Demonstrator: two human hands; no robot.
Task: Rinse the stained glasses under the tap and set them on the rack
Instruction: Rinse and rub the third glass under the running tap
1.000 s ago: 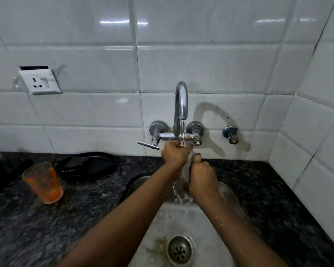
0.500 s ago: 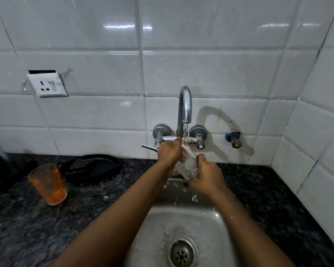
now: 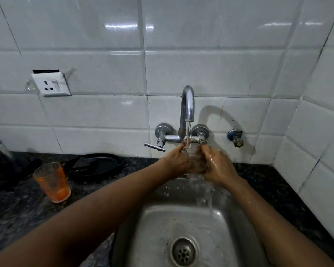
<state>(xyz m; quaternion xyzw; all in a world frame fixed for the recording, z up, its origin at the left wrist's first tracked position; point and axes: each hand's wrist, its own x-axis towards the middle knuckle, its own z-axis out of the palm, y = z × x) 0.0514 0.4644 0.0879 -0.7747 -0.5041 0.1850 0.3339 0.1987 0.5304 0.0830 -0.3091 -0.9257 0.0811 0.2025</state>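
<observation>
Glass (image 3: 196, 162) now upright under the tap (image 3: 188, 105) — left hand (image 3: 176, 160) and right hand (image 3: 217, 166) both grip it.

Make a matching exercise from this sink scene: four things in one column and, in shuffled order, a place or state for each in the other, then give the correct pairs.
Things
1. clear glass
2. orange-stained glass
3. tap
4. drain

Places or states
A. standing upright on the dark counter, left of the sink
B. set in the bottom of the steel basin
C. held between both hands under the stream
D. running, with water falling from its spout

Pairs: 1-C, 2-A, 3-D, 4-B
</observation>
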